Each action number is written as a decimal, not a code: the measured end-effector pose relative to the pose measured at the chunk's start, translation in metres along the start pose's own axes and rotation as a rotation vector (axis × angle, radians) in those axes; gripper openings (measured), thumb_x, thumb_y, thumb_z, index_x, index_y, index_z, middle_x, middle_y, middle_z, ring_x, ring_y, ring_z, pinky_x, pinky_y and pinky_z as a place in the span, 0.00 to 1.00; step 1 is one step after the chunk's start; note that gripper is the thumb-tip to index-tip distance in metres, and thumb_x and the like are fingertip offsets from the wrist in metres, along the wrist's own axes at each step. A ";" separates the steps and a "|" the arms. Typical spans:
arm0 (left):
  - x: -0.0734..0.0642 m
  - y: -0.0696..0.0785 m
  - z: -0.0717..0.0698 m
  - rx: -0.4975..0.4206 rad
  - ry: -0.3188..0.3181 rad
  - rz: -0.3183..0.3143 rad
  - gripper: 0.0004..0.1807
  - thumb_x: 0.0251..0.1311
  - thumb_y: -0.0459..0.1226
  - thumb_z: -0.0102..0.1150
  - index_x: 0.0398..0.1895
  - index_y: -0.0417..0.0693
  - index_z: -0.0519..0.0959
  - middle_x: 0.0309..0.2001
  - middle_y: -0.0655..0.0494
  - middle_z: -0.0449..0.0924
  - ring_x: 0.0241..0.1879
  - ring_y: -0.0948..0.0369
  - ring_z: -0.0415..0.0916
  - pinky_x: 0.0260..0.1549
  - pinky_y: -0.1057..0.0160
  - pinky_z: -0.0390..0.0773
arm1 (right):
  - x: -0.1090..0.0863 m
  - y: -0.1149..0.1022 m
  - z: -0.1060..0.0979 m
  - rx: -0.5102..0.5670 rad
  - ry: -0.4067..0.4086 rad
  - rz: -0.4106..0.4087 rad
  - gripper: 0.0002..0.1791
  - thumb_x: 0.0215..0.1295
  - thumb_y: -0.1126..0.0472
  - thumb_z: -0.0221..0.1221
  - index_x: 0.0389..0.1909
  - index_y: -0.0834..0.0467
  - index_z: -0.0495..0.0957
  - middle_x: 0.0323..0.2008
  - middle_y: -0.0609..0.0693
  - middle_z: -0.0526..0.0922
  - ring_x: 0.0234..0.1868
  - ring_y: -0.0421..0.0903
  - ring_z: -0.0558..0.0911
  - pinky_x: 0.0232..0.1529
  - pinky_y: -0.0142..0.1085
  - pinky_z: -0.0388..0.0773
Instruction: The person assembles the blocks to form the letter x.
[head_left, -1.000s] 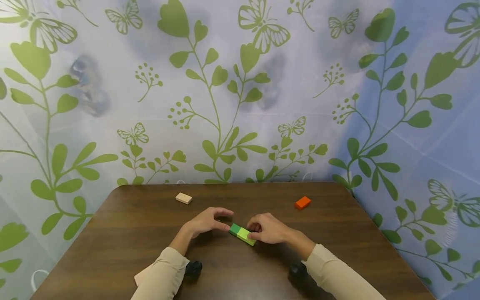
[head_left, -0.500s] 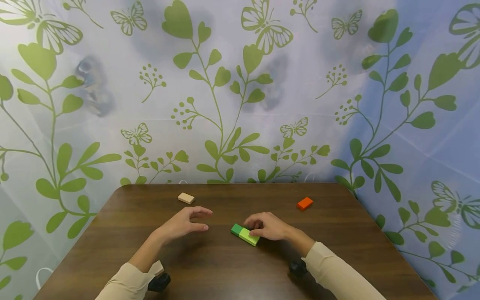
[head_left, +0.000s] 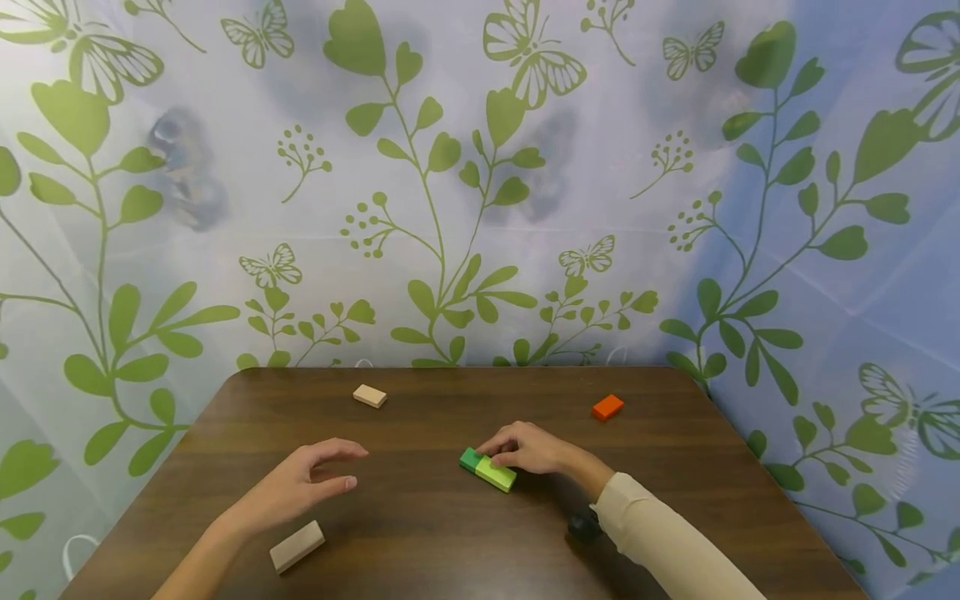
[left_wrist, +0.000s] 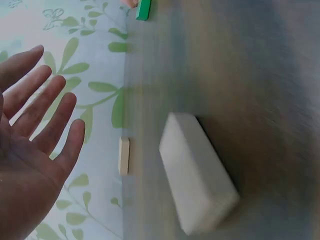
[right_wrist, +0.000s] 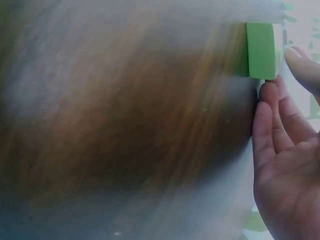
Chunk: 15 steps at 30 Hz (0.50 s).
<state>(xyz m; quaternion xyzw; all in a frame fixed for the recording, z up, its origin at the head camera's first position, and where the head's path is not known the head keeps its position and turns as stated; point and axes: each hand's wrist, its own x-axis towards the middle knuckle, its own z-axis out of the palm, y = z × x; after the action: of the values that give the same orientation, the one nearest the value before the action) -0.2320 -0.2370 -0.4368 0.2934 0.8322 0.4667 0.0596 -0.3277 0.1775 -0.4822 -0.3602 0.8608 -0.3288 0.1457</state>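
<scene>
A dark green block [head_left: 470,462] and a lime green block [head_left: 496,475] lie end to end on the table in the head view. My right hand [head_left: 531,448] is at their far side, its thumb over the lime block and its index fingertip near the joint. In the right wrist view its fingers [right_wrist: 270,120] lie beside the green block's end [right_wrist: 261,50], the thumb close to its upper side. My left hand [head_left: 303,483] hovers with relaxed, spread fingers and holds nothing. Nearest to it, below its wrist, lies a cream block [head_left: 297,547], large in the left wrist view.
A second cream block [head_left: 370,396] lies near the back left of the brown table [head_left: 420,533], an orange-red block [head_left: 607,407] near the back right. Behind the table hangs a pale curtain [head_left: 450,208] with green leaves and butterflies. A black device [head_left: 583,527] sits at my right wrist.
My left hand has moved away from the green blocks, left and toward me, uncovering the near cream block. My right hand stays at the green blocks, its index finger now extended toward the joint.
</scene>
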 end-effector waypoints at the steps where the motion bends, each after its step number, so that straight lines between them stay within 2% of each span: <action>1: -0.006 -0.001 -0.001 0.008 0.009 -0.005 0.17 0.73 0.42 0.63 0.62 0.55 0.79 0.63 0.54 0.76 0.63 0.54 0.74 0.56 0.50 0.77 | 0.000 0.000 0.000 0.003 -0.005 0.010 0.16 0.73 0.60 0.64 0.59 0.50 0.86 0.47 0.40 0.84 0.41 0.40 0.77 0.42 0.36 0.75; 5: -0.027 -0.006 -0.001 0.066 0.032 0.014 0.15 0.74 0.40 0.62 0.61 0.55 0.79 0.62 0.51 0.77 0.60 0.61 0.75 0.53 0.51 0.79 | 0.000 0.002 0.000 0.008 -0.020 0.033 0.16 0.74 0.59 0.64 0.60 0.49 0.86 0.45 0.38 0.83 0.40 0.40 0.76 0.41 0.36 0.74; 8: -0.039 -0.011 0.001 0.101 0.055 0.033 0.15 0.73 0.38 0.62 0.61 0.52 0.79 0.60 0.48 0.79 0.58 0.61 0.77 0.50 0.52 0.80 | -0.001 0.002 -0.001 0.018 -0.028 0.045 0.16 0.74 0.59 0.64 0.59 0.50 0.86 0.44 0.38 0.83 0.40 0.39 0.76 0.40 0.35 0.73; 11: -0.049 -0.017 0.004 0.138 0.068 0.029 0.17 0.72 0.38 0.64 0.60 0.47 0.78 0.58 0.45 0.80 0.55 0.53 0.80 0.47 0.52 0.82 | 0.000 0.002 -0.002 0.024 -0.040 0.060 0.16 0.74 0.59 0.63 0.60 0.49 0.85 0.45 0.38 0.83 0.40 0.39 0.76 0.40 0.35 0.72; 15: -0.059 -0.025 0.008 0.178 0.060 -0.020 0.24 0.68 0.40 0.68 0.63 0.40 0.76 0.59 0.41 0.79 0.55 0.44 0.79 0.44 0.48 0.82 | 0.001 0.001 -0.002 0.036 -0.050 0.062 0.16 0.74 0.60 0.64 0.60 0.50 0.85 0.48 0.39 0.84 0.43 0.39 0.77 0.42 0.36 0.73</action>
<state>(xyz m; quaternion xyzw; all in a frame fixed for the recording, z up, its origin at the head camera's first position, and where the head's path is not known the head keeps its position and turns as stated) -0.1916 -0.2734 -0.4718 0.2752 0.8746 0.3989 0.0132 -0.3303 0.1786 -0.4815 -0.3388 0.8615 -0.3304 0.1839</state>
